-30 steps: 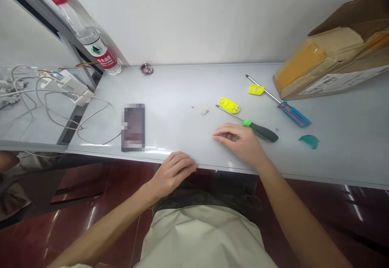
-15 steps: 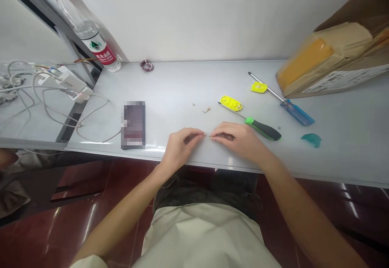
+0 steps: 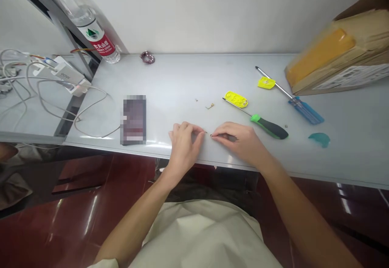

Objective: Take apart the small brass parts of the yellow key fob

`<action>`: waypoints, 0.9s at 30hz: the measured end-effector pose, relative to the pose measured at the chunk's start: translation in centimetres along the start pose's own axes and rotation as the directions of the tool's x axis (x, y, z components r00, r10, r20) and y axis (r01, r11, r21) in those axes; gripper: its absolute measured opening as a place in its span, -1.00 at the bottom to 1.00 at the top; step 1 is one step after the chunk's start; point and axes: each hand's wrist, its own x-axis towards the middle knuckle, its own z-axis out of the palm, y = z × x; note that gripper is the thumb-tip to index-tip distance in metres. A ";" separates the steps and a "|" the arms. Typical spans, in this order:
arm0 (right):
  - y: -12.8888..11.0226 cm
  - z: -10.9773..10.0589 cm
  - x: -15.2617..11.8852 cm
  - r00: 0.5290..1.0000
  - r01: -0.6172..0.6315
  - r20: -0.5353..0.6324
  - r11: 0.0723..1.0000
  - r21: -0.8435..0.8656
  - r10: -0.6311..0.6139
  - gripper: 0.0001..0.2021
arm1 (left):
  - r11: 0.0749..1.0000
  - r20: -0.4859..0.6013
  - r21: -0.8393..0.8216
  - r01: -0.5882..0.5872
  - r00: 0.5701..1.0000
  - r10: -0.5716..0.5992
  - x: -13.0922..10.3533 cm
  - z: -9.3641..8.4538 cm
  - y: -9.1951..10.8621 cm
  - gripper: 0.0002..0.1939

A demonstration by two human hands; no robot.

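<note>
Near the table's front edge, my left hand (image 3: 186, 140) pinches a tiny thin piece (image 3: 206, 132) between thumb and forefinger. Facing it, my right hand (image 3: 235, 140) pinches a small brass-coloured part (image 3: 211, 135); a narrow gap lies between the two pieces. Both are too small to name. Just beyond my hands rest a small brass piece with a thin wire-like arm (image 3: 210, 105) and a tiny speck-like part (image 3: 196, 100). A yellow plastic shell (image 3: 236, 99) lies behind the green-and-black screwdriver (image 3: 269, 126), whose shaft tip touches or overlaps it.
On the right are a blue-handled screwdriver (image 3: 306, 110), a second yellow piece (image 3: 266, 82), a teal piece (image 3: 319, 139), a small metal bit (image 3: 286, 126) and a cardboard box (image 3: 340, 57). Left stand a phone (image 3: 134, 120), a cable, a bracelet (image 3: 147, 57) and a water bottle (image 3: 99, 37).
The view has shifted slightly. My left hand has turned, and more of its back and other fingers show. Both hands still pinch their small pieces close together.
</note>
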 end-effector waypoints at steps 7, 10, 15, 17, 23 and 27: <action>-0.4 0.2 0.1 0.998 -0.067 0.001 0.996 -0.059 0.067 -0.92 | 0.998 -0.032 -0.034 0.045 0.998 -0.046 -0.6 0.4 0.4 -0.87; -0.5 0.2 0.0 0.998 -0.063 -0.003 0.996 -0.062 0.062 -0.92 | 0.998 -0.044 -0.045 0.051 0.998 -0.053 -0.8 0.7 0.7 -0.86; -0.8 0.1 0.1 0.998 -0.057 0.013 0.996 -0.069 0.058 -0.92 | 0.999 -0.090 -0.004 0.048 0.995 -0.049 -1.1 1.4 0.8 -0.87; -0.8 0.0 0.1 0.998 -0.053 0.024 0.996 -0.073 0.055 -0.92 | 0.999 -0.098 0.017 0.043 0.994 -0.041 -1.1 1.5 0.7 -0.87; -0.6 -0.1 0.4 0.999 -0.008 0.042 0.997 -0.082 0.012 -0.92 | 0.997 -0.095 0.076 0.024 0.995 -0.016 -1.1 1.4 0.8 -0.86; -0.6 -0.4 0.5 0.998 0.009 0.061 0.997 -0.078 -0.004 -0.91 | 0.993 -0.100 0.113 0.017 0.995 -0.006 -1.2 1.6 0.9 -0.87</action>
